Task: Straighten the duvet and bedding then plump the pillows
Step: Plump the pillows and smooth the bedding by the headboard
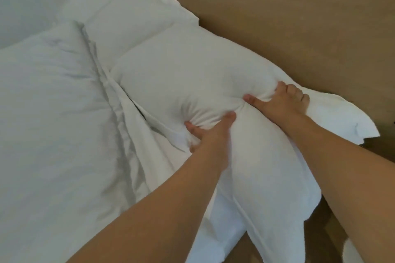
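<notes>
Right now both hands pinch the near pillow (192,74) at its middle: left hand (205,132) clamped on the duvet (53,102) side, right hand (284,102) on the headboard (277,17) side, long axis running along the headboard.

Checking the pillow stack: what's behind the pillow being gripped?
Behind the gripped pillow lies a second pillow, against the brown headboard. Anything under the pillows is hidden.
</notes>
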A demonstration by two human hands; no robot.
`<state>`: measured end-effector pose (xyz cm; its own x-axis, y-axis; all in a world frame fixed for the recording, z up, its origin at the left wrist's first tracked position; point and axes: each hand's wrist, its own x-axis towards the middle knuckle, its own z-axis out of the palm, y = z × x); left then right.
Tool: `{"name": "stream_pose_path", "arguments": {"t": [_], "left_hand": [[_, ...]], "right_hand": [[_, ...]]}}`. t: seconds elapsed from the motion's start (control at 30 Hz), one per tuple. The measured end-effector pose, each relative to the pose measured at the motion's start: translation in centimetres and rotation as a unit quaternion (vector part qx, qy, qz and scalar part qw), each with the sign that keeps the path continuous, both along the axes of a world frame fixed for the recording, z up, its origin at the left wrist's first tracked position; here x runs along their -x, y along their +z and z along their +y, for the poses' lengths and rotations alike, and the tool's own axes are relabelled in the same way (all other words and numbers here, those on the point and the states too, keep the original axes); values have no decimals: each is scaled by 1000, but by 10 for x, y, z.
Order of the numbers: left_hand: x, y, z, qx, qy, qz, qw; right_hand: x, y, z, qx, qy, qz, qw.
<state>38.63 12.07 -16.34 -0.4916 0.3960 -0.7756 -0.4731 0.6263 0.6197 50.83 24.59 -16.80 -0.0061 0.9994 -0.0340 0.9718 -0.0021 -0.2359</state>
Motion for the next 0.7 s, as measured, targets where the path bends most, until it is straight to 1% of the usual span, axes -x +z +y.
{"name": "stream_pose_path", "arguments": {"t": [0.07,0.13,0.2,0.23,0.27,0.3,0.37,0.4,0.47,0.53,0.57,0.7], "left_hand": [[-1,-20,13,14,28,-6,1000],[4,-48,27,8,52,-15,999],[5,-34,17,14,17,-11,1000],[6,-30,9,22,-5,5,1000],[8,-23,1,17,-22,20,999],[12,-20,-5,-20,-17,18,999],[21,-11,-16,-140,26,-24,990],[24,1,-21,-171,35,-40,984],[28,31,-28,-175,56,-33,982],[32,68,-40,-161,71,-14,984],[35,85,-46,-168,71,-4,983],[45,148,-73,-229,-8,42,973]], "right_hand": [[2,-13,6,-10,-6,-29,1000],[3,-19,11,-13,-8,-43,999],[2,-23,11,-21,0,-50,999],[3,-22,6,-29,5,-48,998],[4,-18,0,-40,3,-30,999],[6,-10,-8,-51,-3,5,999],[7,14,-21,-68,-17,87,994],[5,29,-26,-74,-20,119,990],[5,60,-38,-86,-21,160,983],[7,93,-55,-98,-27,180,978],[7,111,-65,-106,-30,188,976],[7,188,-106,-160,-38,206,965]]}}
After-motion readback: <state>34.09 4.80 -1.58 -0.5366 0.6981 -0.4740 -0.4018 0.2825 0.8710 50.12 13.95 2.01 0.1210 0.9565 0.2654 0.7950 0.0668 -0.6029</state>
